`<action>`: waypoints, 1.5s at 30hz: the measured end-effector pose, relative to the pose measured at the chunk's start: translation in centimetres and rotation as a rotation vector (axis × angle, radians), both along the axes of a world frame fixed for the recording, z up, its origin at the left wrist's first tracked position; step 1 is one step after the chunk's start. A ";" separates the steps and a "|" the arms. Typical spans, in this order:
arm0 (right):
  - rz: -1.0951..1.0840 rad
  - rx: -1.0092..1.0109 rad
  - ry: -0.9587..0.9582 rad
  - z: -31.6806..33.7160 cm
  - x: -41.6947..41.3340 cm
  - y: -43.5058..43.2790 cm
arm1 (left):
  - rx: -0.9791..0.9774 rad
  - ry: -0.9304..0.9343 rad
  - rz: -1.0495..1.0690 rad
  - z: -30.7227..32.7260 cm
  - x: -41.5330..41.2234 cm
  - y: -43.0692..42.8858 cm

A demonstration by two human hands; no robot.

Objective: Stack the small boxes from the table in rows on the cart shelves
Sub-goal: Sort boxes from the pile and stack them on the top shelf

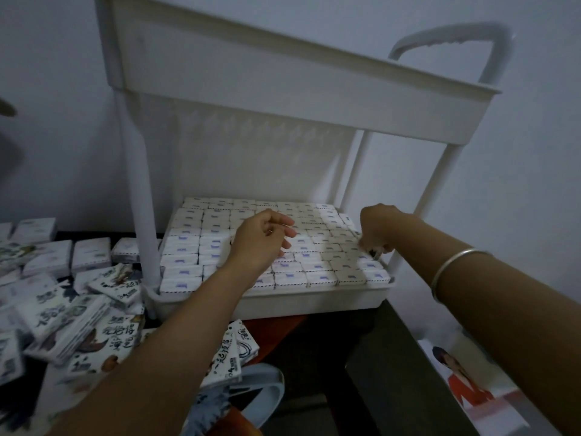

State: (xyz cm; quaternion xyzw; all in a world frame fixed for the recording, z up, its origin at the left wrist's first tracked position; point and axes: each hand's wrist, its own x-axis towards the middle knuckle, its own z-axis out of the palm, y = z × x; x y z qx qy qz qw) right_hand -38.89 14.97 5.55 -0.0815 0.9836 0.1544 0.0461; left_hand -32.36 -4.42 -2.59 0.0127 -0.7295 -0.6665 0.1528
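White wall (pixel 534 152) behind, shelf (pixel 314 302) packed with boxes (pixel 314 265) in rows. My left hand (pixel 261 237) hovers just over them, fingers loosely curled, holding nothing. My right hand (pixel 377 229) curls down onto the right-edge boxes; whether it's gripping one, I can't tell. Loose boxes (pixel 91 253) lie left.

A plain pale wall (pixel 534 152) fills the background, and at the far left edge a dark rounded shape (pixel 6 108) juts into view, too cut off to identify. At the lower right lies a glossy printed sheet (pixel 471 394) showing a figure in an orange-red top, running off the bottom corner. Near the bottom centre a wide pale blue strap (pixel 267 391) curves in a loop just beside a patch of reddish-brown surface (pixel 270 332), while a thin silver bangle (pixel 452 269) circles the forearm on the right.
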 end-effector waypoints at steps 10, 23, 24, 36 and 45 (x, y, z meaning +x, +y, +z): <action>0.227 -0.153 0.280 -1.8 4.8 -0.8 | 0.008 0.041 0.035 0.0 0.2 -0.1; 0.515 -0.277 0.524 -10.2 13.6 -4.5 | -0.595 0.157 -0.068 -0.2 15.9 -3.1; 0.497 -0.281 0.530 -10.2 13.6 -4.7 | -0.659 0.124 -0.057 -0.5 17.3 -3.7; 0.415 -0.090 0.519 -9.4 13.3 -6.0 | -1.340 0.113 -0.104 -3.1 23.6 4.2; 0.458 -0.117 0.508 -10.0 12.9 -5.7 | -1.643 -0.329 0.084 -4.7 19.6 2.6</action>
